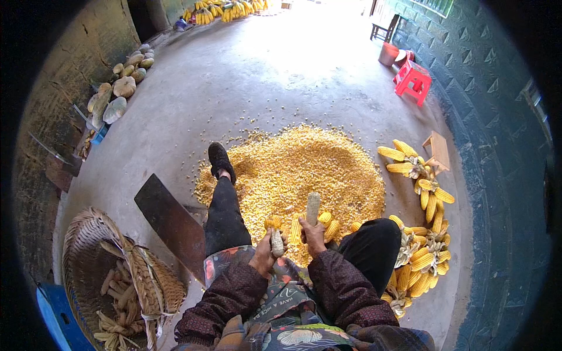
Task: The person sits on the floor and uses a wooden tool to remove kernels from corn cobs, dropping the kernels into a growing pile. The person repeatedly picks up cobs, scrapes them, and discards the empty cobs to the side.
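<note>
My left hand grips a partly stripped corn cob; yellow kernels remain at its far end and the near part is bare. In my right hand a bare, pale corn cob stands up out of the fist. The two hands are apart, above my lap. Between and beside them, ears of corn with kernels lie at the near edge of a wide heap of loose yellow kernels on the floor.
A woven basket with bare cobs and husks stands at left, near a dark board. Bundled corn ears lie right, by a small wooden stool. Farther off are a red plastic stool and pumpkins along the wall.
</note>
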A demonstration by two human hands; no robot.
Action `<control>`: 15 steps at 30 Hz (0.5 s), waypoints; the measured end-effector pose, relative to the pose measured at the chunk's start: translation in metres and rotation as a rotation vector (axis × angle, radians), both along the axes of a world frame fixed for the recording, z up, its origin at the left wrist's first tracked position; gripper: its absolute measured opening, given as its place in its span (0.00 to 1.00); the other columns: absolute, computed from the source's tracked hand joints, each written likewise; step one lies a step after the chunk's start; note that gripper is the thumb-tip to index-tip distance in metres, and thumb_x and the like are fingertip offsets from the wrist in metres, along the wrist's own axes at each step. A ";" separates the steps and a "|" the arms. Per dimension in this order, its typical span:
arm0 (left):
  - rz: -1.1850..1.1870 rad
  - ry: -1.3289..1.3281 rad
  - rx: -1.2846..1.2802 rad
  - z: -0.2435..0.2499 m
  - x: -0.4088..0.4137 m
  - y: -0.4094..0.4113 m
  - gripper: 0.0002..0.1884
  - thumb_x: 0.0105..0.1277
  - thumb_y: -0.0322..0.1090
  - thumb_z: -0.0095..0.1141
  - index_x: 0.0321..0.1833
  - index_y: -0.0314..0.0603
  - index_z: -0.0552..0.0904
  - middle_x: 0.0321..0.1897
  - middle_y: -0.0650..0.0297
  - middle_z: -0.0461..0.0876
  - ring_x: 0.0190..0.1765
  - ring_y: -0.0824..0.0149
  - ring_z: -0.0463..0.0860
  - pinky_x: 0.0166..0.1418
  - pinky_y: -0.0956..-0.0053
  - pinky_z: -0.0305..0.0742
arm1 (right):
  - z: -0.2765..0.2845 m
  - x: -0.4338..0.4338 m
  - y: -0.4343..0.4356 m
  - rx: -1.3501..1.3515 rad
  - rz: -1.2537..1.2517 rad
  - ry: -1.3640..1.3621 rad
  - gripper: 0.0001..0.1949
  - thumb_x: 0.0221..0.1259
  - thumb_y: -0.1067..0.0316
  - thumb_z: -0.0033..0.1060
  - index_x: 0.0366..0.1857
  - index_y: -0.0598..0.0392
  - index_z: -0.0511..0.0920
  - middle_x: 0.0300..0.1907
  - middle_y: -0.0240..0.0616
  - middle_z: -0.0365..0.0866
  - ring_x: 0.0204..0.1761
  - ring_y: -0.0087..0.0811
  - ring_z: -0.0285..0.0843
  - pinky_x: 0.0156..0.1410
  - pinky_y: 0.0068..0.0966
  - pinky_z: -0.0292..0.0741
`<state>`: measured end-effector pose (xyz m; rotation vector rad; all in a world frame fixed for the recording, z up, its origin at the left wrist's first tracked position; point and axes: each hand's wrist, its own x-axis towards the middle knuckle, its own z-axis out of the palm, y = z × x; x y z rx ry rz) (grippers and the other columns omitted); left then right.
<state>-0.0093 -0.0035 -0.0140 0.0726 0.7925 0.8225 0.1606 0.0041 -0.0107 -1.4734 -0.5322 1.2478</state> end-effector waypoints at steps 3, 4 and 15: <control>-0.055 -0.101 0.060 -0.010 -0.006 0.002 0.24 0.74 0.56 0.36 0.50 0.39 0.71 0.27 0.61 0.76 0.30 0.64 0.80 0.34 0.70 0.79 | 0.008 -0.006 0.000 -0.019 0.039 -0.017 0.14 0.58 0.59 0.67 0.28 0.52 0.70 0.17 0.26 0.70 0.13 0.18 0.64 0.18 0.19 0.62; -0.025 -0.011 0.037 -0.009 -0.003 0.001 0.27 0.72 0.58 0.39 0.50 0.36 0.72 0.25 0.62 0.74 0.28 0.67 0.76 0.30 0.74 0.75 | 0.006 -0.006 0.000 -0.043 0.043 -0.022 0.13 0.58 0.59 0.67 0.29 0.53 0.71 0.19 0.27 0.72 0.15 0.19 0.67 0.20 0.19 0.64; 0.018 0.127 0.086 0.007 0.001 -0.002 0.22 0.70 0.58 0.43 0.47 0.45 0.73 0.29 0.63 0.79 0.29 0.67 0.81 0.34 0.70 0.80 | 0.017 -0.012 -0.001 -0.137 0.052 0.196 0.16 0.63 0.52 0.60 0.37 0.56 0.75 0.32 0.36 0.84 0.35 0.29 0.83 0.41 0.28 0.74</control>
